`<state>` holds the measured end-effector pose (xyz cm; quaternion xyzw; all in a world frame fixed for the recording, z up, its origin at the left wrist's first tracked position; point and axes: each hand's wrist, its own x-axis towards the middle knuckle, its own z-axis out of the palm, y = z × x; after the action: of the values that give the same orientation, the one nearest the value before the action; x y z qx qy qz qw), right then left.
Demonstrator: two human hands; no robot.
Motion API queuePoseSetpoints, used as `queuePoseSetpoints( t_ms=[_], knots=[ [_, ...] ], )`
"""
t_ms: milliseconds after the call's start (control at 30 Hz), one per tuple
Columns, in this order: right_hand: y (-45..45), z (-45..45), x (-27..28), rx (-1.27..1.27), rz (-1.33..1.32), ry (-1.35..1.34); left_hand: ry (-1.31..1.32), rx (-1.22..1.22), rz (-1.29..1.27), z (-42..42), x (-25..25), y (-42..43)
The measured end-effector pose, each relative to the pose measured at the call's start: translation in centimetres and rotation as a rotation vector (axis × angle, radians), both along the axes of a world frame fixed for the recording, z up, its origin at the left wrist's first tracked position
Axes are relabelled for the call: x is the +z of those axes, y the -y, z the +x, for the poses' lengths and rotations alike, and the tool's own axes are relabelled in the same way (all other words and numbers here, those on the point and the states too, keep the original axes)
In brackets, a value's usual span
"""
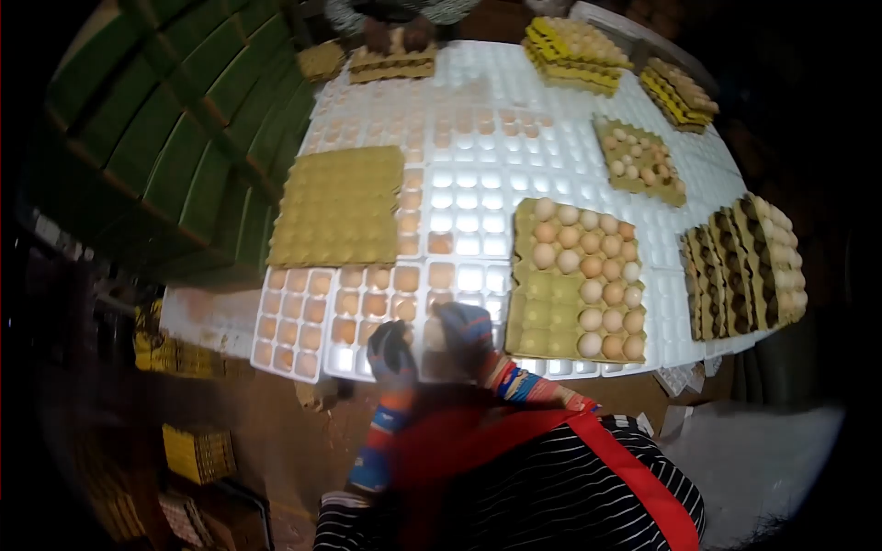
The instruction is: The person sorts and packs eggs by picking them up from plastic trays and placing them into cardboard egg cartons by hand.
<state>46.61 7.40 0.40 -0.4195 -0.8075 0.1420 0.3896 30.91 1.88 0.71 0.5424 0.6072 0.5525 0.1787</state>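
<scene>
My left hand [392, 351], in a dark glove, is curled low over the front white plastic egg tray [340, 360]. A pale egg [408, 336] shows at its fingertips. My right hand [465, 331], also gloved, is smeared by motion just to the right. Below its fingers is a blurred pale shape, and I cannot make out whether it is held. Brown eggs [375, 304] sit in the tray cells around my left hand. To the right of my hands, a pulp egg tray [542, 312] holds rows of brown and cream eggs, with bare cups at its front left.
An upturned pulp tray [337, 207] covers cells at left. Stacked egg trays [744, 266] stand at the right edge, yellow stacks [574, 55] at the back. Green crates [184, 119] line the left. Another person's hands [397, 37] touch a tray across the table.
</scene>
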Motion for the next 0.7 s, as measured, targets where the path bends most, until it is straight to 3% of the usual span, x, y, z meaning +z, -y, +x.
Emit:
queuePoseSetpoints(
  t_ms=[33, 67, 133, 200, 233, 300, 333, 400, 467, 533, 600, 667, 700],
  knots=[
    [0.1, 0.1, -0.9, -0.034, 0.085, 0.019, -0.039, -0.008, 0.002, -0.2, -0.3, -0.7],
    [0.8, 0.0, 0.8, -0.110, 0.195, -0.024, -0.386, 0.004, 0.101, -0.6, -0.4, -1.7],
    [2.0, 2.6, 5.7, -0.004, 0.157, -0.059, -0.193, -0.005, 0.133, 1.6, 1.8, -3.4],
    [1.2, 8.1, 10.8, -0.036, 0.216, -0.066, -0.247, -0.158, 0.182, 4.6, 4.0, -5.5],
    [1.2, 11.1, 12.5, -0.223, 0.226, -0.004, -0.288, -0.295, 0.176, 6.0, 5.0, -6.5],
    [0.1, 18.5, 11.7, -0.495, 0.062, 0.028, -0.415, -0.429, 0.125, 9.3, 6.3, -8.5],
    [0.0, 21.7, 12.6, -0.637, -0.246, -0.033, -0.494, -0.466, 0.095, 11.1, 7.9, -9.4],
    [-1.6, 26.9, 11.0, -0.793, -0.406, 0.052, -0.673, -0.516, -0.041, 14.0, 9.8, -11.5],
    [-3.8, 27.5, 10.9, -0.650, -0.278, 0.164, -0.883, -0.638, -0.149, 16.1, 8.6, -13.7],
    [-6.4, 25.5, 11.7, -0.624, -0.324, 0.339, -1.013, -0.635, -0.157, 17.1, 8.6, -14.9],
    [-9.0, 23.9, 11.2, -0.672, -0.520, 0.569, -0.781, -0.692, -0.142, 16.7, 8.2, -15.6],
    [-9.6, 23.4, 11.2, -0.642, -0.383, 0.660, -0.572, -0.671, -0.088, 15.9, 7.9, -16.0],
    [-9.6, 23.9, 11.0, -0.633, -0.469, 0.480, -0.305, -0.663, -0.148, 15.7, 7.9, -16.0]
  ],
)
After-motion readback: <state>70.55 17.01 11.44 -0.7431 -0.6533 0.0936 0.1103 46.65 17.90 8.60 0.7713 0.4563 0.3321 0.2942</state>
